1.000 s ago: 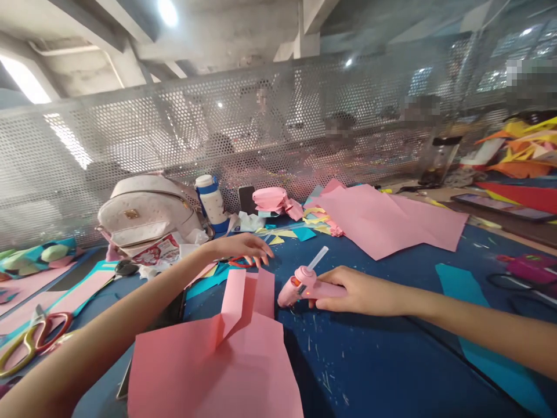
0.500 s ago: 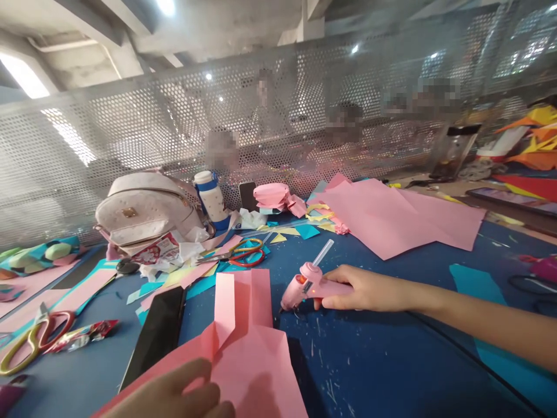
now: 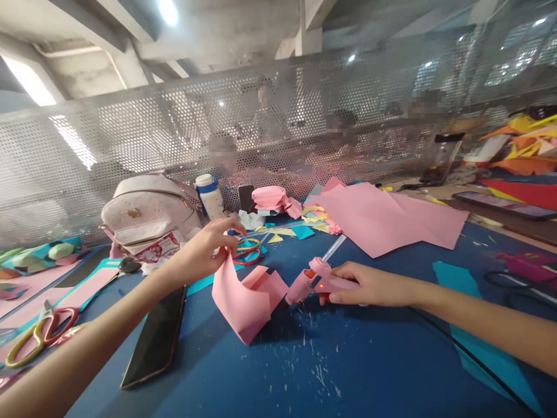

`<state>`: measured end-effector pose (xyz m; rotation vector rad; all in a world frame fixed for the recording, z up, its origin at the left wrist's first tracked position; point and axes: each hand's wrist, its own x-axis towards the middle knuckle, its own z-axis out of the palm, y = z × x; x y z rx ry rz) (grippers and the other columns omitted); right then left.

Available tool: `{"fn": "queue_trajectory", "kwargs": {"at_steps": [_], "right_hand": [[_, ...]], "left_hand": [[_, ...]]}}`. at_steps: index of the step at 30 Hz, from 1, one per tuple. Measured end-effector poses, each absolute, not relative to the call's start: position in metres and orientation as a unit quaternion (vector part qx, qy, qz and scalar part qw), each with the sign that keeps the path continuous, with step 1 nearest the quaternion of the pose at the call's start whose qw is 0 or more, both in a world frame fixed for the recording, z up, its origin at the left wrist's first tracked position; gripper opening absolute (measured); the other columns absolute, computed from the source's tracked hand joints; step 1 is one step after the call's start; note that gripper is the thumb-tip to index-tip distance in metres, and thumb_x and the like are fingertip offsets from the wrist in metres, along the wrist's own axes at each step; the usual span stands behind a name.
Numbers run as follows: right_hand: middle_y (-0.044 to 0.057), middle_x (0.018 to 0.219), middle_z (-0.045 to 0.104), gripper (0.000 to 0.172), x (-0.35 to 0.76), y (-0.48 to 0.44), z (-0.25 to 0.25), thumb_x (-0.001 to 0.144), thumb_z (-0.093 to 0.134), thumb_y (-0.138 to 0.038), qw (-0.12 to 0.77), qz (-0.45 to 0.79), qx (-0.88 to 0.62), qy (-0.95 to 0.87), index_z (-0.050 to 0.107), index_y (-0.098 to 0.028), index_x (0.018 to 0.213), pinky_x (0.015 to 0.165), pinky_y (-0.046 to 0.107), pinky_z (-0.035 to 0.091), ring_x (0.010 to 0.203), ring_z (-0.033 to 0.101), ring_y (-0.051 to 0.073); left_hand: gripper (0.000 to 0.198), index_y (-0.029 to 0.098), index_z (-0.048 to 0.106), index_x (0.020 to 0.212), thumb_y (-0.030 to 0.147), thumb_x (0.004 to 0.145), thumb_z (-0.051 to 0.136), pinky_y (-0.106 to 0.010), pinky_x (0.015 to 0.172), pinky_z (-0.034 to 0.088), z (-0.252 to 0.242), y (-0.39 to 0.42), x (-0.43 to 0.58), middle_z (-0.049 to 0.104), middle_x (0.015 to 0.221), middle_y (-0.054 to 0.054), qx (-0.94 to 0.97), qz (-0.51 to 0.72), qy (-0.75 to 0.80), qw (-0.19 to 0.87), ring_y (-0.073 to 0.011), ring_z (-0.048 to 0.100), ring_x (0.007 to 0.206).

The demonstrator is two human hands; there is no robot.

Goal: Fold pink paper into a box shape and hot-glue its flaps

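Note:
My left hand (image 3: 217, 247) pinches the upper edge of a folded pink paper piece (image 3: 241, 305), holding it raised and bent over the blue table (image 3: 348, 366). The paper's cut flaps point right, close to the nozzle of the pink glue gun (image 3: 304, 284); I cannot tell whether they touch. My right hand (image 3: 357, 284) is wrapped around the glue gun's handle, and a clear glue stick (image 3: 335, 247) pokes out of its back. Red-and-yellow scissors (image 3: 248, 251) lie behind the paper, partly hidden by my left hand. A black phone (image 3: 154, 337) lies beneath my left forearm.
A pale backpack (image 3: 150, 206) and a white-and-blue bottle (image 3: 209, 196) stand at the back before a perforated metal screen (image 3: 174, 128). Large pink sheets (image 3: 387, 220) lie at the back right. Blue paper (image 3: 478, 331) and the gun's cord (image 3: 461, 348) are under my right arm. More scissors (image 3: 41, 334) lie left.
My left hand has moved up and away from me, lifting the near end of the pink paper and folding it over. The glue gun has shifted slightly right in the view, still held.

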<state>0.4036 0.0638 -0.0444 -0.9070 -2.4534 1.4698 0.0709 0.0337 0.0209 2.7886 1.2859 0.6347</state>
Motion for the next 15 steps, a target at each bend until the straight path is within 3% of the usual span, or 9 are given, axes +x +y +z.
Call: {"fn": "queue_trajectory", "kwargs": {"at_steps": [5, 9, 12, 15], "right_hand": [[0.007, 0.102, 0.071, 0.04, 0.407, 0.055, -0.043, 0.084, 0.06, -0.049, 0.081, 0.49, -0.257, -0.829, 0.07, -0.015, 0.105, 0.077, 0.029, 0.05, 0.091, 0.065, 0.022], [0.007, 0.106, 0.07, 0.04, 0.402, 0.046, -0.044, 0.083, 0.061, -0.046, 0.106, 0.472, -0.245, -0.84, 0.069, -0.019, 0.112, 0.076, 0.029, 0.051, 0.095, 0.065, 0.023], [0.006, 0.101, 0.068, 0.04, 0.395, 0.044, -0.042, 0.083, 0.062, -0.046, 0.127, 0.444, -0.226, -0.858, 0.068, -0.021, 0.113, 0.077, 0.031, 0.051, 0.09, 0.064, 0.023], [0.007, 0.098, 0.065, 0.038, 0.39, 0.046, -0.038, 0.083, 0.062, -0.045, 0.126, 0.431, -0.199, -0.871, 0.067, -0.019, 0.111, 0.079, 0.033, 0.05, 0.088, 0.061, 0.021]], "left_hand": [[0.021, 0.019, 0.056, 0.051, 0.006, 0.068, 0.051, -0.035, 0.089, 0.044, -0.009, 0.05, 0.072, 0.064, 0.105, -0.007, 0.795, 0.39, 0.447, 0.126, -0.0232, 0.057, 0.105], [0.016, 0.016, 0.06, 0.048, 0.017, 0.059, 0.072, -0.028, 0.077, 0.047, -0.022, 0.052, 0.07, 0.067, 0.092, -0.006, 0.641, 0.545, 0.455, 0.292, -0.0211, 0.06, 0.09], [0.008, 0.017, 0.069, 0.066, 0.022, 0.06, 0.071, -0.023, 0.058, 0.045, -0.031, 0.053, 0.065, 0.068, 0.081, -0.003, 0.575, 0.587, 0.469, 0.324, -0.0156, 0.059, 0.069], [0.011, 0.018, 0.064, 0.063, 0.026, 0.059, 0.071, -0.02, 0.047, 0.04, -0.039, 0.058, 0.057, 0.06, 0.057, 0.004, 0.505, 0.628, 0.487, 0.337, -0.0104, 0.051, 0.05]]}}
